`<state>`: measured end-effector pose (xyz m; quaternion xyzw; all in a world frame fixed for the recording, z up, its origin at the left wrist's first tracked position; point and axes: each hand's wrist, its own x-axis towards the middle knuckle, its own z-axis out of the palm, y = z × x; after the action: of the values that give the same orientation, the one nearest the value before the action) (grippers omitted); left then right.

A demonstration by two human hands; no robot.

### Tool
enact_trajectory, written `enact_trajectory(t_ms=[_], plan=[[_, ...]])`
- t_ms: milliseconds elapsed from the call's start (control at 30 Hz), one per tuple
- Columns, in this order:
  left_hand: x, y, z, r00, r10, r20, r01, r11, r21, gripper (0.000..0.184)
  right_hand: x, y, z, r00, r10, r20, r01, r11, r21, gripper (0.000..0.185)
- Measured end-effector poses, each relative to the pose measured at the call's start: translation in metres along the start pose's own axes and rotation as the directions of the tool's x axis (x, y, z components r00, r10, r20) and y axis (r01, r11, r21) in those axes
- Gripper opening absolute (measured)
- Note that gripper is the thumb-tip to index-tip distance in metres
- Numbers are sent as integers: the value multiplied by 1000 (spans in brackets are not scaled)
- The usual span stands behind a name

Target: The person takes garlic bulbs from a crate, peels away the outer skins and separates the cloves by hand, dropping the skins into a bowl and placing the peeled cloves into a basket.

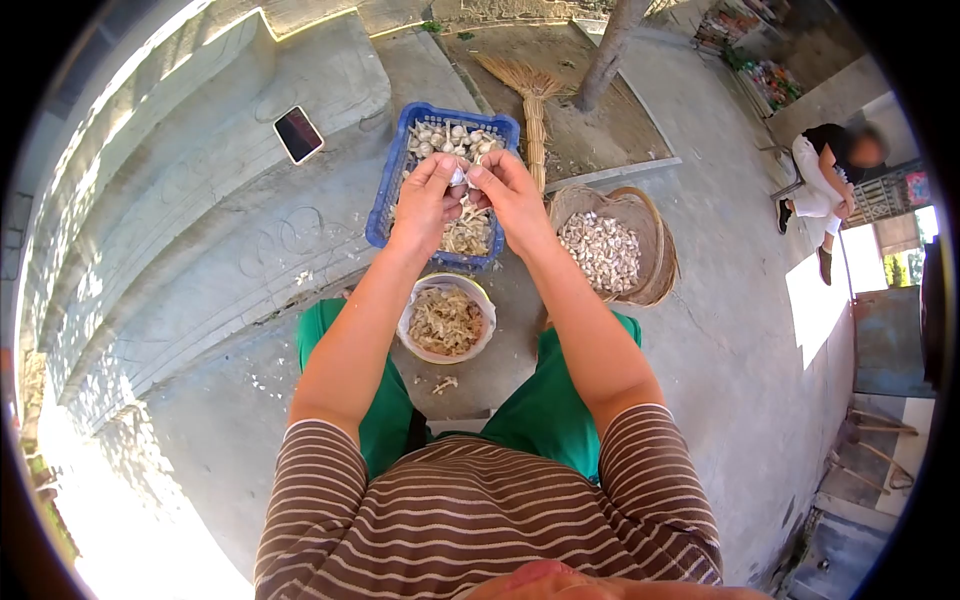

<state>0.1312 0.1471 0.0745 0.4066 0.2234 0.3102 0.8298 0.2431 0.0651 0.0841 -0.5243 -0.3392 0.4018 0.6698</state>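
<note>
Both hands meet above a blue plastic crate (pixel 380 190), with a white garlic piece (pixel 458 176) between their fingertips. My left hand (pixel 428 198) pinches it from the left, thumb on top. From the right, my right hand (pixel 507 190) closes its thumb and fingers on the garlic too. Whole garlic bulbs (pixel 440 137) lie in the far part of the crate, and pale stems and skins (pixel 468 235) in the near part. Just below the crate is a white bucket (pixel 488 306) of dry peelings. Right of the crate, a woven basket (pixel 655 245) holds many separated cloves (pixel 598 250).
A phone (pixel 299 135) lies on the concrete step (pixel 230 180) at the left. A straw broom (pixel 534 110) lies behind the crate near a tree trunk (pixel 608 55). At the far right another person (pixel 825 170) sits on a chair. Peeling scraps (pixel 445 385) are on the floor.
</note>
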Motion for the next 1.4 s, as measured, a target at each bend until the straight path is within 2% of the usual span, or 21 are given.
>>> enact_trajectory(t_ms=[100,167,333,433,500,567,600,667,733,800,900,933,1000,1033,1067,1100,1233,1300,1333,1367,1400], plan=[[0,-2,0,1000,6,8,-6,1000,-10,16,1,1,2,999,-25,31,24,999,39,14],[4,-5,0,997,5,-77,-7,1000,-21,13,2,-4,4,999,-47,-19,47,999,4,14],[1,-5,-5,999,-35,10,35,999,-27,6,-1,-7,1,999,-50,-13,49,998,-42,15],[-4,4,3,994,-91,55,96,991,-90,6,-1,-7,-1,999,-30,19,30,999,-11,14],[-4,3,2,992,-101,70,107,990,-88,9,0,-3,-2,997,-76,26,78,994,-70,14],[-4,2,-1,993,-43,110,32,994,106,13,3,2,-6,995,-101,11,102,983,-155,14],[-4,2,-2,993,-43,109,32,994,104,13,4,2,-6,992,-128,-2,124,963,-238,14],[-3,3,-2,995,12,102,-31,982,188,12,5,4,-5,990,-140,-1,136,964,-229,12],[-1,-1,-7,992,36,120,-57,982,180,12,4,5,-5,988,-152,1,148,964,-219,11],[-2,-2,-8,989,60,139,-84,981,174,12,3,3,-5,996,-73,50,77,992,-97,14],[-4,2,-2,995,48,84,-61,986,155,13,0,-3,-2,996,-45,74,47,998,-31,12],[-5,4,0,997,23,74,-28,997,69,13,1,-1,0,996,-45,75,47,998,-30,12],[-5,6,0,998,-4,65,5,1000,-18,14,3,3,4,998,-36,-59,39,998,50,7],[-4,6,-2,994,-37,101,48,994,-102,15,4,3,4,998,-36,-59,39,998,49,7],[-4,6,-3,988,-68,140,93,979,-183,15,3,3,2,996,-7,-90,22,986,166,10],[-4,6,-3,988,-68,140,94,979,-183,15,3,2,1,993,24,-118,10,959,282,14],[-1,3,-8,983,-132,131,161,957,-243,17,3,-9,-4,993,57,-107,-16,935,355,20],[0,2,-8,980,-133,145,166,954,-249,18,-1,-20,-5,987,141,78,-150,981,120,24],[-1,3,-6,977,-158,142,189,951,-245,19,1,-12,-2,992,-15,122,30,992,-120,22],[-1,4,-5,973,-182,139,212,947,-240,21,4,-2,-1,993,-14,120,28,992,-121,22],[-1,2,-6,973,-185,139,215,947,-240,21,5,4,2,984,-130,121,151,971,-186,21]])
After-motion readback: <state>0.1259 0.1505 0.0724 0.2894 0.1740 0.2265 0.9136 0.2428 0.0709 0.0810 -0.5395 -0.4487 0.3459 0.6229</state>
